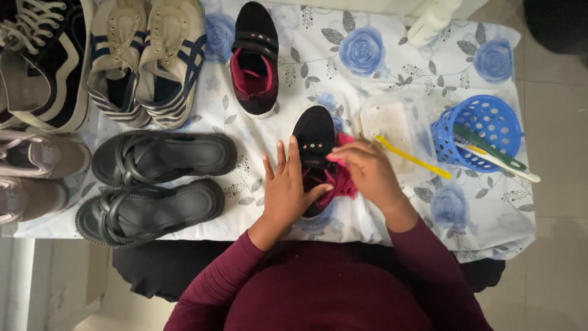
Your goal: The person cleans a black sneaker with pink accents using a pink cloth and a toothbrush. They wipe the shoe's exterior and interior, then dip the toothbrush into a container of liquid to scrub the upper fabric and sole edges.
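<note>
The maroon sleeves sit closest, and from them both hands reach onto the table's floral cloth [392,73]. The left hand [286,190] lies with fingers spread against the side of a small black shoe [313,138], thumb hooked at its opening, steadying it rather than clamping it. The right hand [367,171] has its fingertips pinched together on a red cloth [343,184], pressed at the shoe's inner edge. The shoe lies near the front edge of the table, toe pointing away from the person, roughly centred.

The step in hand looks like wiping the shoe around its opening and strap. The next move likely calls for the left hand to keep the shoe from sliding while the cloth works along the upper.

Its matching shoe [254,58], black with a pink lining, stands farther back. To the left lie 2 black sandals [153,184], a pair of cream sneakers with navy stripes [147,58], and more shoes at the edge. To the right, a yellow-handled brush [410,158] rests beside a blue basket [447,144] holding 2 more brushes.
</note>
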